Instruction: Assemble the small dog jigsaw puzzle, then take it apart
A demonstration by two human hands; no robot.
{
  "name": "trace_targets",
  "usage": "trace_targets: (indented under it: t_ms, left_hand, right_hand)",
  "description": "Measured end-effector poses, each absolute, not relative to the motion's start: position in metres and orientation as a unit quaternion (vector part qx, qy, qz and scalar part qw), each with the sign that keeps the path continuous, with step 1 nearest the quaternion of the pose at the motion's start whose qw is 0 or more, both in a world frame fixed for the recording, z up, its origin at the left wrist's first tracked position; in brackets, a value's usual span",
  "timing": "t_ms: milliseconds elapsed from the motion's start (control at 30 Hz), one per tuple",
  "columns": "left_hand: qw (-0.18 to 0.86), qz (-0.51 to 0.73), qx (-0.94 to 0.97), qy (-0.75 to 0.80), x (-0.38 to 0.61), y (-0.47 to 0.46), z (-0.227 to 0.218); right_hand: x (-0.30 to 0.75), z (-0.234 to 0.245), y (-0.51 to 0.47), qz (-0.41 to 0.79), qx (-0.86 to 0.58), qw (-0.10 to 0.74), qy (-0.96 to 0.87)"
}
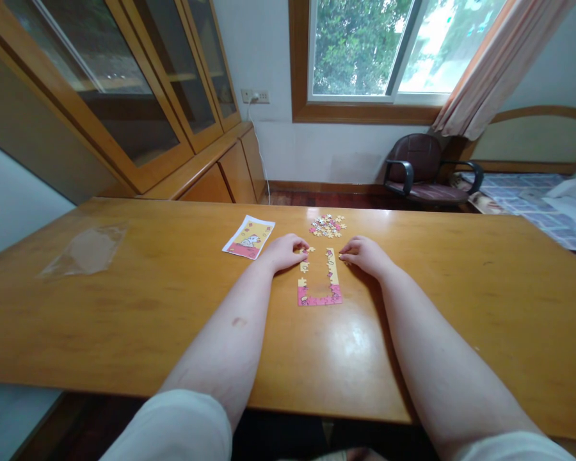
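A partly joined jigsaw puzzle (319, 300) lies on the table, pink along its bottom row and yellow up its two sides, with bare wood in its middle. My left hand (284, 251) is at the upper end of the left side, its bent fingers closed on a yellow puzzle piece (304, 250) there. Just right of the right-hand strip, my right hand (363, 257) is pinched, with a small yellowish puzzle piece (341, 257) partly showing at the fingertips. Beyond both hands sits a heap of loose puzzle pieces (327, 225).
A picture card (248, 237) in yellow and pink lies left of my left hand. Farther left is a clear plastic bag (89, 251) on the wooden table (173, 320). Past the far edge stand a chair (417, 166), a glass-door cabinet (187, 150) and a bed (532, 198).
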State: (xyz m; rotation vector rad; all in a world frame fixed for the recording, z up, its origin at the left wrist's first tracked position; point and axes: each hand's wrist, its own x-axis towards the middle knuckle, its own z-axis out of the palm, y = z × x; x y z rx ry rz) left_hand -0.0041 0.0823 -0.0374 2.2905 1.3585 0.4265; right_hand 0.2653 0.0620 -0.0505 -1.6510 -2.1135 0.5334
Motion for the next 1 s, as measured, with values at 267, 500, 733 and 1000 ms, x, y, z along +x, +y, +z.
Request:
trace_targets:
  t_ms: [267,500,733,1000]
  left_hand:
    - [0.227,0.159,0.823,0.496,-0.003,0.082,-0.037]
    - [0.229,0.16,0.821,0.497,-0.003,0.082,-0.036]
    - [0.229,0.164,0.822,0.495,-0.004,0.082,-0.037]
    - [0.233,0.164,0.822,0.493,-0.003,0.081,-0.035]
  right_hand:
    - [0.257,-0.045,0.061,0.167,-0.576,0.164,-0.783]
    - [0.25,-0.041,0.056,0.202,-0.6,0.165,-0.756]
    - [0.246,-0.039,0.054,0.193,-0.605,0.167,-0.754]
    - [0.254,-0.041,0.06,0.099,-0.606,0.146,-0.776]
